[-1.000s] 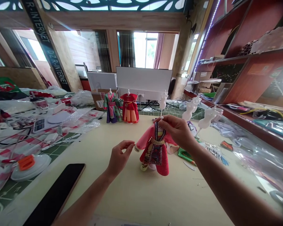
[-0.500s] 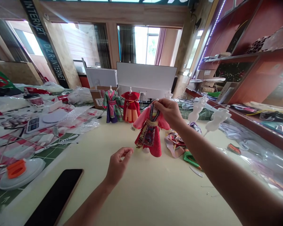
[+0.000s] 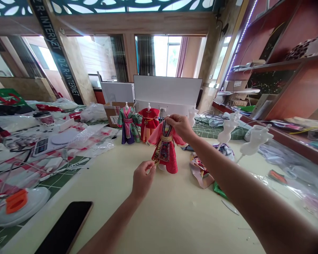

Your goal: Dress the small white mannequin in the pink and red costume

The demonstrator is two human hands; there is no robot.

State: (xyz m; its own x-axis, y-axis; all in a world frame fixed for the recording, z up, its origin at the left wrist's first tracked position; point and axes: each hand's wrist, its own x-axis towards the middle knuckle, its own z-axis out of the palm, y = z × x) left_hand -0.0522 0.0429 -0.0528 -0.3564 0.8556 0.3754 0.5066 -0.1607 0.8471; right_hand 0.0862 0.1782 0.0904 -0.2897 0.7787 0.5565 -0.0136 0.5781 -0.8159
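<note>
A small mannequin in a pink and red robe (image 3: pixel 171 158) with a gold belt stands upright near the middle of the table. My right hand (image 3: pixel 181 127) pinches it at the neck from the right. At the lower left of its skirt is my left hand (image 3: pixel 143 179), thumb and forefinger closed at the hem edge. Behind it to the left stand a mannequin in a green and purple robe (image 3: pixel 128 127) and one in a red dress (image 3: pixel 149 123). Folded colourful cloth (image 3: pixel 201 171) lies to the right, partly behind my right forearm.
Bare white mannequins (image 3: pixel 255 140) stand at the right. A black phone (image 3: pixel 66 225) lies at the front left, near a white lid with an orange piece (image 3: pixel 16 201). Behind are a monitor (image 3: pixel 167 92) and a cardboard box (image 3: pixel 112 114).
The robed mannequin has shifted slightly left and is more upright, with my right hand still at its neck. My left hand has moved up and right to its skirt. The camera view has tilted up.
</note>
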